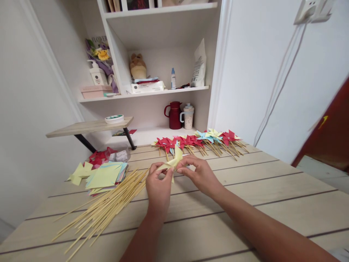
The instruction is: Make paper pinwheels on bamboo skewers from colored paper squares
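Between my hands, above the middle of the table, is a pale yellow paper pinwheel (177,155) with folded blades. My left hand (160,185) pinches it from the left, thumb and fingers together near its centre. From the right, the closed fingertips of my right hand (198,171) meet the pinwheel close to its middle. Whether a pin or a stick sits in those right fingertips is hidden. Just left of my left hand lies a loose pile of thin wooden sticks (109,207). Beyond it is a stack of square coloured paper (105,175), yellow on top.
Finished pinwheels on sticks, including a red one (166,143), lie along the table's back. Another yellow paper pinwheel (80,173), red folded paper (100,157) and a clear container (120,155) are at the left. A small raised shelf (89,126), a red jug (175,115) and a cup (188,117) stand behind.
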Tool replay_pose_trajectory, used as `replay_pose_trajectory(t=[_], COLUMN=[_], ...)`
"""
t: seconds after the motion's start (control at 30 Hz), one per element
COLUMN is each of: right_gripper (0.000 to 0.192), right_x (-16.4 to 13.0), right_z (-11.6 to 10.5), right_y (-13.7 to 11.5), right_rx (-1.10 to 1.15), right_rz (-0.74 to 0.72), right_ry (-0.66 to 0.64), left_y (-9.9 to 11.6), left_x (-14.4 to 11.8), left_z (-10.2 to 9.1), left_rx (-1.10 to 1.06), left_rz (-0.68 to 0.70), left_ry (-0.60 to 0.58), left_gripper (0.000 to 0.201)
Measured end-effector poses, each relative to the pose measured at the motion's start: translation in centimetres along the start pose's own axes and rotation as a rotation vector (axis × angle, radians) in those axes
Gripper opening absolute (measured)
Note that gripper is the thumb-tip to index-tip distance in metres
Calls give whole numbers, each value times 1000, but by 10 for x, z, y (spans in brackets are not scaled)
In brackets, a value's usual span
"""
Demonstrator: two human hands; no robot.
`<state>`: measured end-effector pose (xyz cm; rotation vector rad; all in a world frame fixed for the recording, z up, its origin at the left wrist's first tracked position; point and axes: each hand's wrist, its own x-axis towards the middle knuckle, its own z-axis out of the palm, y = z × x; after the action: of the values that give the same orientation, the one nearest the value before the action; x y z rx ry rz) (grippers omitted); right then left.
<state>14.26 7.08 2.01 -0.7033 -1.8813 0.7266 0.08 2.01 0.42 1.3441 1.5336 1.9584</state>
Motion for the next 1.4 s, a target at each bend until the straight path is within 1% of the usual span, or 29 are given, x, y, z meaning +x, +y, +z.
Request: replay_pose_trajectory(t=[0.27, 0.63, 1.0, 1.23, 1.4], right_gripper=[11, 10, 9, 7, 8], right_x=[-1, -2, -3, -5, -6], right_z=[0, -1, -2, 1, 4], right_y=[-2, -5, -7, -9, -10], right_rx=[0, -10, -28, 63, 72], right_rz=[9, 15, 60, 149, 154], right_ry=[-4, 0, 10, 66, 108], left_y=[4, 3, 3, 3, 3], left_x=[-2, -4, -5, -6, -7], left_z=[2, 2, 2, 3, 4], left_rx=[20, 78, 82, 54, 28], left_rz=[27, 74, 74, 65, 54], left_ry=[15, 38, 32, 31, 44], left_gripper=[7, 9, 7, 4, 3])
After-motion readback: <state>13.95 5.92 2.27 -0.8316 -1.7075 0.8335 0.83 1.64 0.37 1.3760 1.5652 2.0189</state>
